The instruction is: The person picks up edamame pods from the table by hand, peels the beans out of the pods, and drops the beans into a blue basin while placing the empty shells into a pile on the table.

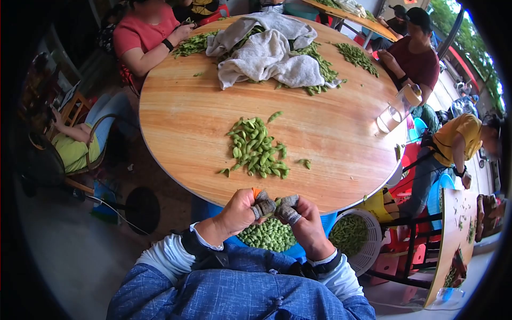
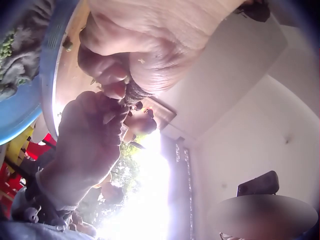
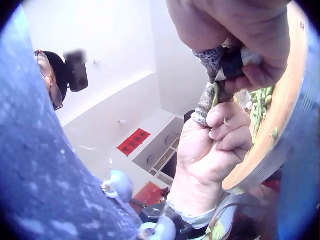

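Observation:
Over the table's near edge, my left hand [image 1: 234, 213] and right hand [image 1: 309, 224] meet thumb to thumb, fingers curled. Grey cloth wraps cover the thumbs, and a bit of orange shows on a left finger. Between the thumb tips, both hands pinch a green soybean pod [image 3: 216, 94], partly hidden by the wraps. The left hand [image 3: 215, 142] faces the camera in the right wrist view. Just below the hands sits a blue basin [image 1: 292, 252] of shelled green beans [image 1: 266, 234]. Beyond them a pile of soybean pods [image 1: 256, 146] lies on the wooden table [image 1: 186, 117].
Grey towels [image 1: 261, 58] cover a larger pod heap at the far side. A clear bottle [image 1: 394, 114] stands at the right edge. On the floor at right is a white basket [image 1: 370, 240] holding pods. Several people sit around, some handling pods.

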The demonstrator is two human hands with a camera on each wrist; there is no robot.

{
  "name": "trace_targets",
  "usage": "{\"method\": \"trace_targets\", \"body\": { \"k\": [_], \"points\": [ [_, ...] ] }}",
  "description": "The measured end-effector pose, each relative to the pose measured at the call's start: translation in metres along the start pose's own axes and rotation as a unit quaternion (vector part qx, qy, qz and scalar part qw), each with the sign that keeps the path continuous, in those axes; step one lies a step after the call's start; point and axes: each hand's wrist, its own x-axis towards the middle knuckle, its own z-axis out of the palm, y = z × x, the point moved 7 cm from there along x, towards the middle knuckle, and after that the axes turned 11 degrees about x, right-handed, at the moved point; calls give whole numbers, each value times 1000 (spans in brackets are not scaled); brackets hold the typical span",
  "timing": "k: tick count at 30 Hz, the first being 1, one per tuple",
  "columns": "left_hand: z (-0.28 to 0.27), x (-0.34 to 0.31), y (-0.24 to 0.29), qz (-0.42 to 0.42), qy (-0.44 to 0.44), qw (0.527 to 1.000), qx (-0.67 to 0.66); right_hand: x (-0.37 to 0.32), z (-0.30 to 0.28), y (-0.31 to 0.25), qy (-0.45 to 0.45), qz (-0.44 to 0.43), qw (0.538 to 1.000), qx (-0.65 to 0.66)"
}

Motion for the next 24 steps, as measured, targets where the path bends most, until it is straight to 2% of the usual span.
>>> {"method": "trace_targets", "body": {
  "k": [3, 4, 6, 10, 13, 16, 19, 22, 24],
  "points": [
    [3, -2, 25, 103, 65, 963, 241, 4, -2, 1, 11, -4, 1000, -5],
    [5, -5, 30, 134, 73, 914, 376, 3, -2, -1, 13, -3, 1000, -3],
    [13, -13, 31, 186, 84, 758, 619, 2, -1, -2, 11, -8, 1000, -3],
    [19, -19, 30, 255, 96, 738, 617, 0, -6, 3, -9, -26, 1000, 16],
    [16, -17, 27, 242, 91, 755, 603, -2, -7, 4, -27, -48, 998, 20],
    [7, -7, 17, 206, 81, 906, 360, -5, -4, -4, -42, -89, 995, -3],
    [0, -3, 9, 144, 51, 955, 255, -9, -6, -5, -62, -124, 984, -108],
    [2, -2, 12, 88, -42, 957, 275, -13, 1, -16, -80, -140, 959, -234],
    [2, -3, 14, 125, -50, 927, 349, -14, 3, -17, -84, -136, 949, -271]
  ]
}}
